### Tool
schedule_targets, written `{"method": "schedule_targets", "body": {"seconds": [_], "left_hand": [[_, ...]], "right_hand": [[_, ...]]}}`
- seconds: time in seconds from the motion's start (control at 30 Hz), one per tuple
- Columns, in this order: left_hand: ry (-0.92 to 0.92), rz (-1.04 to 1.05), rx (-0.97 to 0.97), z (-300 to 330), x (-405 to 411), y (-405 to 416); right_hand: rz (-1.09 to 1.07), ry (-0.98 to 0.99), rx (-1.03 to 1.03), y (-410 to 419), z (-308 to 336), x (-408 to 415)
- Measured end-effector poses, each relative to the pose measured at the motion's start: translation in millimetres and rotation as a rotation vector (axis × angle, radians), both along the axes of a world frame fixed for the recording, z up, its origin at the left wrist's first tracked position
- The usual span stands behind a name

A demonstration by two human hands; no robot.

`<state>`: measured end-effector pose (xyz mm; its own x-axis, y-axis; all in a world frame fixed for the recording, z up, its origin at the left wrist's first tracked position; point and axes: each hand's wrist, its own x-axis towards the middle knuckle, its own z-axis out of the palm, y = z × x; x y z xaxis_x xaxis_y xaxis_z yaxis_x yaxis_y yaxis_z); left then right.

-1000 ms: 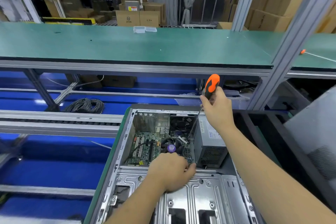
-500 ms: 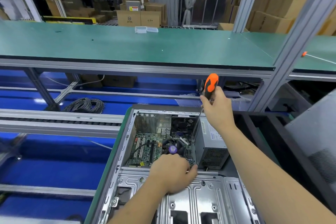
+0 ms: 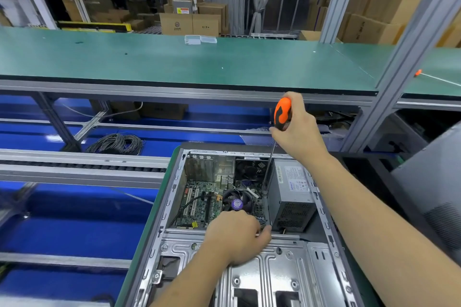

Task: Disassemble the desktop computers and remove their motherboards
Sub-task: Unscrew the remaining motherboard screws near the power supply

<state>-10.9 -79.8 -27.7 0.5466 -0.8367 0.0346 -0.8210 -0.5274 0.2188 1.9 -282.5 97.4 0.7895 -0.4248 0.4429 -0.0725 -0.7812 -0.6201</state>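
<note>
An open desktop case (image 3: 172,197) lies in front of me with its side panel off. Inside lies the green motherboard (image 3: 199,204), with a CPU fan (image 3: 237,203) bearing a purple sticker. A grey power supply (image 3: 291,197) sits to its right. My right hand (image 3: 296,132) grips an orange-and-black screwdriver (image 3: 282,113), whose shaft runs down between fan and power supply. My left hand (image 3: 237,239) rests with curled fingers on the crossbar at the board's near edge; what its fingertips touch is hidden.
The silver drive cage (image 3: 262,274) fills the case's near half. A long green bench (image 3: 174,62) runs across behind, with small clear boxes (image 3: 200,39). A cable coil (image 3: 117,143) lies below left. A removed grey panel (image 3: 434,182) leans at right. Cardboard boxes stack beyond.
My right hand with the screwdriver has stayed almost in place. My left hand has slid slightly toward me, off the board and onto the crossbar.
</note>
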Motion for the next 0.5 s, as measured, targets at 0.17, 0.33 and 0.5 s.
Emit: {"method": "schedule_targets", "body": {"seconds": [0.17, 0.33, 0.5], "left_hand": [[0.003, 0.000, -0.009, -1.7, -0.2, -0.3], [0.004, 0.017, -0.002, -1.4, -0.2, -0.2], [0.024, 0.036, 0.005, -1.7, 0.4, -0.1]], "right_hand": [[-0.074, 0.081, -0.310, 1.7, 19.8, 2.1], [-0.131, 0.322, -0.426, 0.6, 58.3, 15.8], [-0.207, 0.504, -0.528, -8.0, 73.0, 25.8]]}}
